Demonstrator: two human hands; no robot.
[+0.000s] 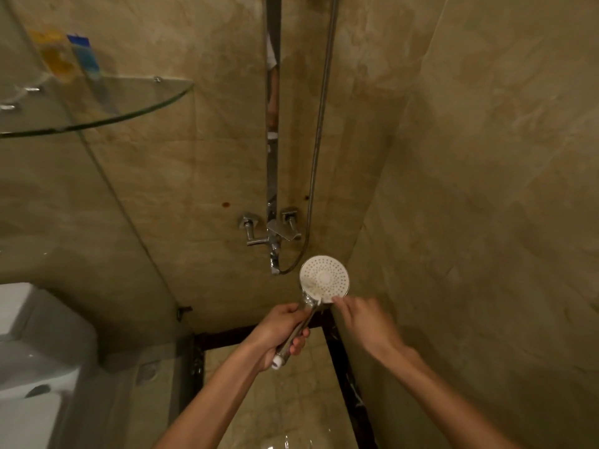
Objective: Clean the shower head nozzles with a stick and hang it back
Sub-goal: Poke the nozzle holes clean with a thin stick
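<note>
Below the tap (274,230), the left hand (280,332) grips the shower head (324,276) handle, face up; the right hand (363,319) pinches the stick (316,284) across the nozzles, just beside its lower rim.

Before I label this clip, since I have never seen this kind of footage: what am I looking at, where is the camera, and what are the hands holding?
There is one picture, from a camera worn on a person's head, looking down into a tiled shower corner. The left hand grips the chrome handle of a round white-faced shower head. The right hand reaches to its lower rim; motion blur hides whether it pinches a stick. Behind are chrome wall taps and a hanging metal hose. A curved glass corner shelf carries yellow and blue bottles.
</note>
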